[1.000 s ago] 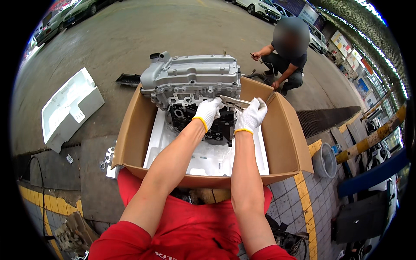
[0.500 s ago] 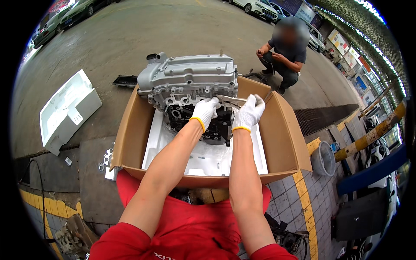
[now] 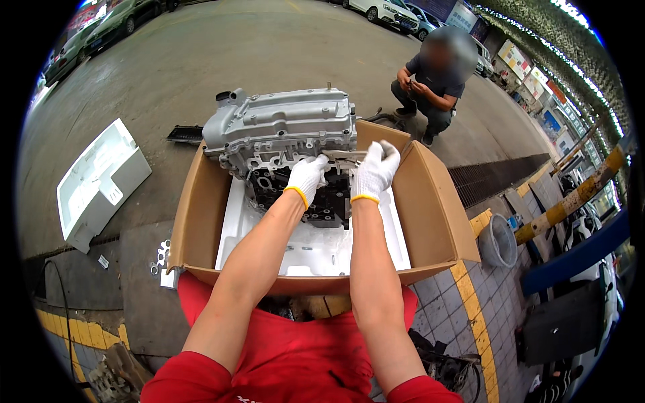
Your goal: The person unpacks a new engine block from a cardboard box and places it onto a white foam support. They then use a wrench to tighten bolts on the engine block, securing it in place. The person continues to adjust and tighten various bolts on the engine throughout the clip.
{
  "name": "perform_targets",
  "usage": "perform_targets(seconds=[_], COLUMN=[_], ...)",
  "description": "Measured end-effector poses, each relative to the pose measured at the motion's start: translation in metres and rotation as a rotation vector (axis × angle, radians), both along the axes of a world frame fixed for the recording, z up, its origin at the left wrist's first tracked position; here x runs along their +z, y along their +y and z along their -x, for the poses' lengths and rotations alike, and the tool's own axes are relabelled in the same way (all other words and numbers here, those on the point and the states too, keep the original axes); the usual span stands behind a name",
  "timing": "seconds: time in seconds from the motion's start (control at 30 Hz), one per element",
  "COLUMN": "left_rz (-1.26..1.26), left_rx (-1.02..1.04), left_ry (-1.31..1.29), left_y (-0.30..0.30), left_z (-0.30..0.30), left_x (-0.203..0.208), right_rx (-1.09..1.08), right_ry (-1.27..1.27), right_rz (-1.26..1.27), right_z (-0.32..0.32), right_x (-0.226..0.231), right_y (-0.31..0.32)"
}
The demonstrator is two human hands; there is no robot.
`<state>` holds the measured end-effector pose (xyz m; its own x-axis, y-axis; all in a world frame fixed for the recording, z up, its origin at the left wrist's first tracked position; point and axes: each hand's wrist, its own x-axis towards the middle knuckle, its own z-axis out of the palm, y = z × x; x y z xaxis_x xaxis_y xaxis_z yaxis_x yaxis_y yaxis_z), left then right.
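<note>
A silver-grey engine (image 3: 282, 117) with a black lower block stands upright in an open cardboard box (image 3: 440, 201), on white foam (image 3: 306, 258). Both my hands wear white knit gloves with yellow cuffs. My left hand (image 3: 308, 176) is closed at the engine's near side, just below the grey cylinder head, with its fingertips at the inner end of a slim metal wrench (image 3: 345, 155). My right hand (image 3: 376, 173) is closed round the wrench's outer end, right of the engine. The glove fingers hide the point where the wrench meets the engine.
A white foam piece (image 3: 101, 185) lies on the floor at the left. Small metal gaskets (image 3: 163, 252) lie beside the box. A person (image 3: 433, 87) squats beyond its right corner. A grey bucket (image 3: 498, 240) and a yellow-black pole (image 3: 571, 195) stand at the right.
The view has shifted slightly, so the engine and box sit a little further left and lower. Both hands keep their places at the wrench, with only a slight shift of the right hand.
</note>
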<state>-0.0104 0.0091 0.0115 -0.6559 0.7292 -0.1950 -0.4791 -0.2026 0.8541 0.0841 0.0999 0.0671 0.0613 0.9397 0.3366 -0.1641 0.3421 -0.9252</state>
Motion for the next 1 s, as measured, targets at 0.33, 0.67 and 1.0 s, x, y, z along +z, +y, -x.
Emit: perform_targets(seconds=[0.33,0.67,1.0], left_rz=[0.015,0.012,0.014], left_rx=[0.052,0.002,0.012], left_ry=[0.003,0.045,0.040], left_y=[-0.003,0.000,-0.007], left_z=[0.002,0.004,0.008], left_x=[0.000,-0.003,-0.007], right_rx=[0.064,0.085,0.065], right_ry=[-0.042,0.372,-0.019], right_rz=[0.006,0.248,0.011], right_z=[-0.004,-0.010,0.000], right_x=[0.020,-0.023,0.015], right_y=[-0.020,0.000,-0.018])
